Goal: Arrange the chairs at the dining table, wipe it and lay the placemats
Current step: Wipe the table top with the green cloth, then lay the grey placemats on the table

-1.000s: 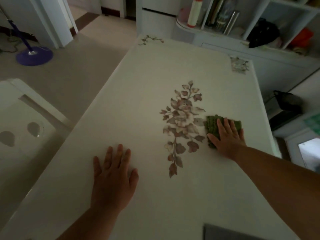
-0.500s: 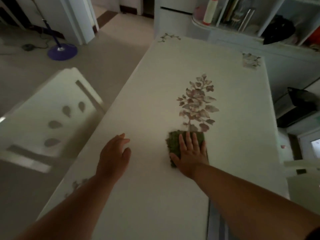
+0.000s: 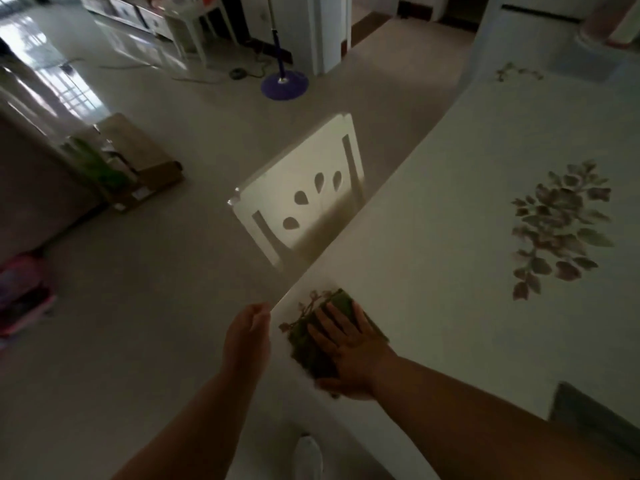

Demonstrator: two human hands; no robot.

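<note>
Step in hand: wiping; right hand (image 3: 348,344) lies flat, fingers spread, palm pressing the cloth (image 3: 313,351) onto the tabletop (image 3: 450,209); not a pinch, the cloth is trapped under the palm only. Cloth sits at the tabletop's near left corner, about 7 o'clock from the large leaf print (image 3: 559,226), just inside the edge and partly over a small corner print. Left hand (image 3: 247,336) hangs just off the edge at 9 o'clock of the cloth, fingers loosely curled, holding nothing; whether it touches the edge I cannot tell.

Chair (image 3: 301,206) stands at 11 o'clock of the hands, tucked against the left side; a dark flat piece (image 3: 588,410) at 4 o'clock on the near edge may be a placemat, too dim to confirm.

Judgement on doing it well: keep the palm flat so the cloth stays fully under the hand; run strokes along the edge, overlapping, then work toward 1 o'clock across the large print; cup the left hand below the rim to catch crumbs swept over; avoid letting the cloth slide off the corner; the far half and right side probably remain; lay mats only once the surface is done.
</note>
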